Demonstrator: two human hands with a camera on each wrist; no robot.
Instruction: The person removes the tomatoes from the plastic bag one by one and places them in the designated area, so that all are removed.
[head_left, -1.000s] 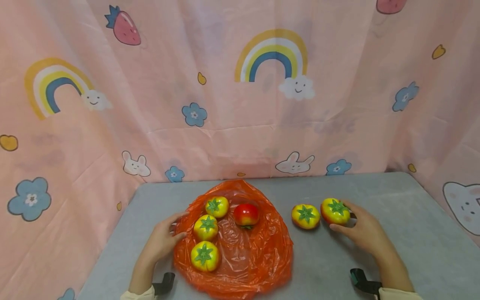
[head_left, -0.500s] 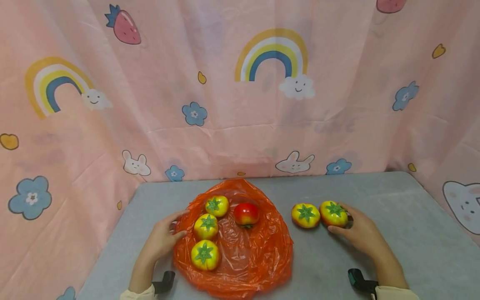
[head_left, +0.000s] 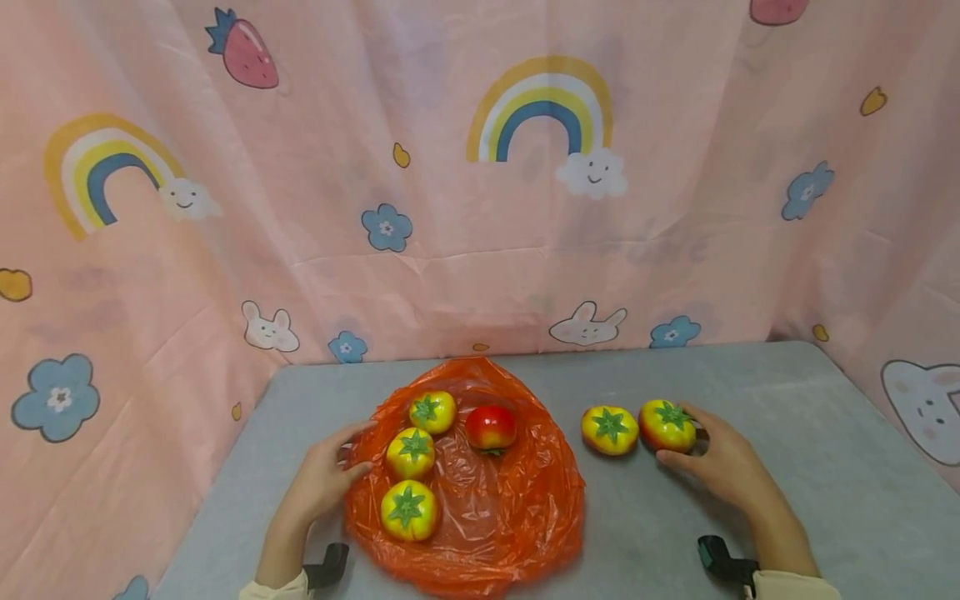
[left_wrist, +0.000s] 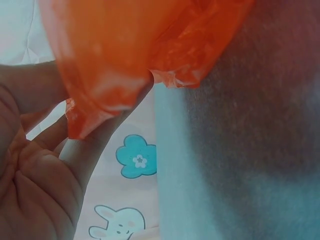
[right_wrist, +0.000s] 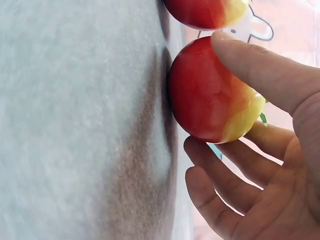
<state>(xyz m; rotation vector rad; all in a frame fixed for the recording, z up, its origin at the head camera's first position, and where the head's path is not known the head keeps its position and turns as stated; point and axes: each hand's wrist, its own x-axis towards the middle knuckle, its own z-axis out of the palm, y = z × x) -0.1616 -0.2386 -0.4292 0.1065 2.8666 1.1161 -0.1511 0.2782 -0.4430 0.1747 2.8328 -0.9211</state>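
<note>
In the head view, a crumpled orange plastic bag [head_left: 517, 533] lies spread on the grey table. On it are a red tomato [head_left: 491, 427] and several yellow ones with green star-shaped leaves, the front one [head_left: 409, 511] nearest me. My left hand [head_left: 324, 475] rests at the bag's left edge, thumb and fingers apart; the left wrist view has the orange plastic [left_wrist: 110, 55] covering their tips. My right hand [head_left: 716, 458] holds a red-and-yellow tomato [right_wrist: 205, 95] between thumb and fingers, low at the table. Just left of it sits another tomato [head_left: 611, 431].
Black wrist-mounted devices sit at both wrists, the left one [head_left: 327, 567] and the right one [head_left: 723, 562]. A pink printed curtain [head_left: 480, 283] hangs behind the grey table [head_left: 810, 417] and along its sides.
My right hand has shifted slightly left with its tomato, narrowing the gap to the neighbouring one. The left hand and the bag look unchanged.
</note>
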